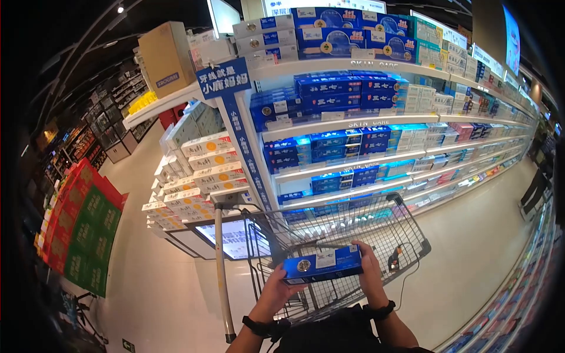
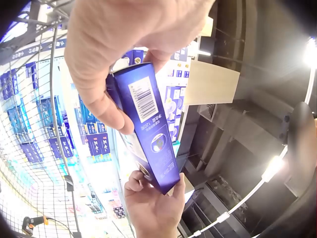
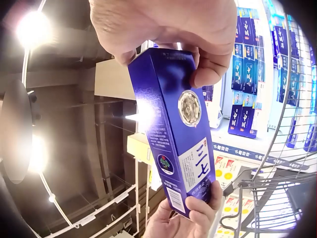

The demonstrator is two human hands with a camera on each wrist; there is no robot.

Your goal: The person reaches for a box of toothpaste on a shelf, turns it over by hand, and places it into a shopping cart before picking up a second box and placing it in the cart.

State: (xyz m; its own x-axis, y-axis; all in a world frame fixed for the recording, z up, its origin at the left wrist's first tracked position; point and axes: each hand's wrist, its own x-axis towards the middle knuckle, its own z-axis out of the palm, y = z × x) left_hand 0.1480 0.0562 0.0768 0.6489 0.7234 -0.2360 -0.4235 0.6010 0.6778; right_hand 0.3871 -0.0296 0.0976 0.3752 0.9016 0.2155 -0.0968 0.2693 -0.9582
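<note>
A blue toothpaste box (image 1: 322, 265) with a white label panel and a round gold emblem is held up over the shopping cart in the head view. My left hand (image 1: 276, 295) grips one end of it, and my right hand (image 1: 372, 277) grips the other. Up close in the left wrist view, the box (image 2: 148, 126) turns a narrow side with a barcode to the camera. The right wrist view gives the box (image 3: 171, 129) with its emblem face and a printed side, fingers bent over both ends.
Below the hands stands the wire shopping cart (image 1: 406, 223), its long handle (image 1: 222, 265) at left. Shelves of blue boxes (image 1: 329, 94) rise ahead. White boxes (image 1: 215, 159) are stacked on an end display. A red and green display (image 1: 88, 235) stands left; a person (image 1: 538, 179) is far right.
</note>
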